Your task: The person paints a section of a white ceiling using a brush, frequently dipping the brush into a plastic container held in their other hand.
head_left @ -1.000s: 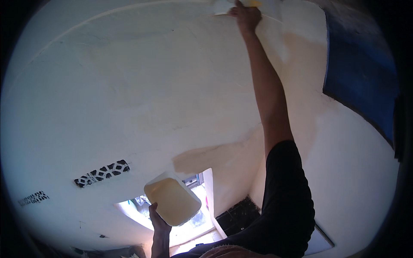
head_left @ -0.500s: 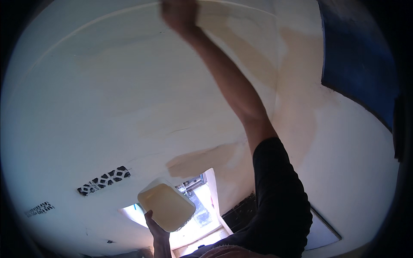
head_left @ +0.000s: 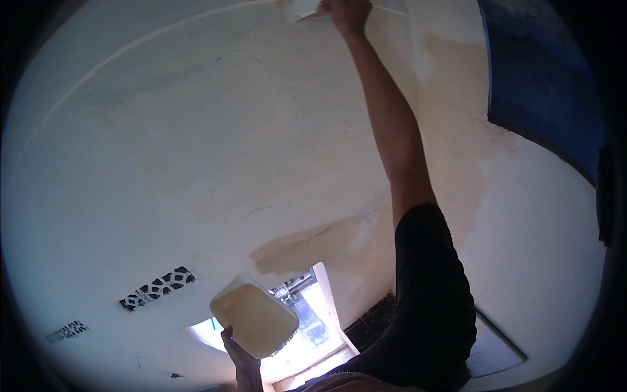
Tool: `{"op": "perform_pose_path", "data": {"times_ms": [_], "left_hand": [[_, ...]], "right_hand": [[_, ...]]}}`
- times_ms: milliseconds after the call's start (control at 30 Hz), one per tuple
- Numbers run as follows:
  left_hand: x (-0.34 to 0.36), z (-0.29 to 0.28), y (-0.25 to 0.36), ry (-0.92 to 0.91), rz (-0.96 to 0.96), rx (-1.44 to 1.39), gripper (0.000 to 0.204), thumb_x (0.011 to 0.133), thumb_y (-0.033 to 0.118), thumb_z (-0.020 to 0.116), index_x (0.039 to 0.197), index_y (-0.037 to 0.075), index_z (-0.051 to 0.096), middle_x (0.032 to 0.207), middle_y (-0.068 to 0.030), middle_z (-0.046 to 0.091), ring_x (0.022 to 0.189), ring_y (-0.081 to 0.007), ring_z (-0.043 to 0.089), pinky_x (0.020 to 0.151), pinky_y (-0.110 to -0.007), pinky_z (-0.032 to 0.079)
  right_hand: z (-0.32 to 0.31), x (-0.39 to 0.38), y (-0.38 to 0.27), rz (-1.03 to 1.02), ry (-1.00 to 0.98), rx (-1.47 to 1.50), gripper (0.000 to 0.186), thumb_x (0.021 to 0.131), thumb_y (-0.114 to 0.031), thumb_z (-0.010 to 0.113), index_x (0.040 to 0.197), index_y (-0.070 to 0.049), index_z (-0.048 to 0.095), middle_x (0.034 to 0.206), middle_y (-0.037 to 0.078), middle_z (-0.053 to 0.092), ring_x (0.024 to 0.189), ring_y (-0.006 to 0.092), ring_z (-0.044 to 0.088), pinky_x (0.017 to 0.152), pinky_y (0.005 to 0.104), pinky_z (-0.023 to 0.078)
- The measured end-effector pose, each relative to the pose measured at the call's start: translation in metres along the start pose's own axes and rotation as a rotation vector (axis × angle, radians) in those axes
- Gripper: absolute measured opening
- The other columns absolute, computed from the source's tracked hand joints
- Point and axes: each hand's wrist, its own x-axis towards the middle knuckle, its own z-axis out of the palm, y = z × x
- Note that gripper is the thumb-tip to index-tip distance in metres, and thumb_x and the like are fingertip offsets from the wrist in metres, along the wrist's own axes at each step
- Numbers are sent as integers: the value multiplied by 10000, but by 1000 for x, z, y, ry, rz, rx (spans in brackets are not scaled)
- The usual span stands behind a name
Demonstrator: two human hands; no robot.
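Observation:
High on the wall, my right hand [head_left: 351, 14] is closed on a pale, flat, wide tool that looks like a paintbrush [head_left: 305, 8]. Its left edge meets the wall, and part of it is cut off by the top of the picture. Low in the view, my left hand [head_left: 240, 353] grips the near side of a tub [head_left: 256, 319], thumb over the rim. The tub is whitish with rounded corners, and its inside looks cream-coloured. It is tilted so that its opening shows. The off-white wall [head_left: 215, 137] bears darker, tan patches.
Two openwork vent blocks [head_left: 157, 287] are set in the wall at lower left. A bright window opening [head_left: 304, 320] lies behind the tub, with dark tiles [head_left: 372, 323] beside it. At upper right there is a dark blue panel [head_left: 542, 85].
My right hand has moved right and slightly down along the upper wall, bringing the pale tool into view. My left hand and the tub have barely shifted.

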Motion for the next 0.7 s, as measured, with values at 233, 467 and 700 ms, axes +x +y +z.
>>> {"op": "perform_pose_path", "data": {"times_ms": [233,467,700], "left_hand": [[-5,6,2,55,-12,-16,536,889,372,384,1265,7,492,1136,-134,578,1048,-267,593,823,-414,503],[-10,-14,-4,54,21,-40,504,890,359,375,1225,7,508,1090,-131,591,1016,-258,604,820,-414,502],[-17,-12,6,34,35,-15,506,900,348,361,1241,1,499,1113,-132,586,1039,-261,599,839,-408,504]], "right_hand": [[-56,65,89,-506,351,-813,397,857,-330,683,618,-27,590,606,163,605,596,380,592,586,474,436],[-24,10,34,-267,198,-713,220,797,-279,697,899,-91,645,732,139,681,688,354,676,643,467,546],[104,-81,-122,-440,98,14,123,759,-154,690,821,-61,639,680,145,641,626,346,643,578,453,511]]}}
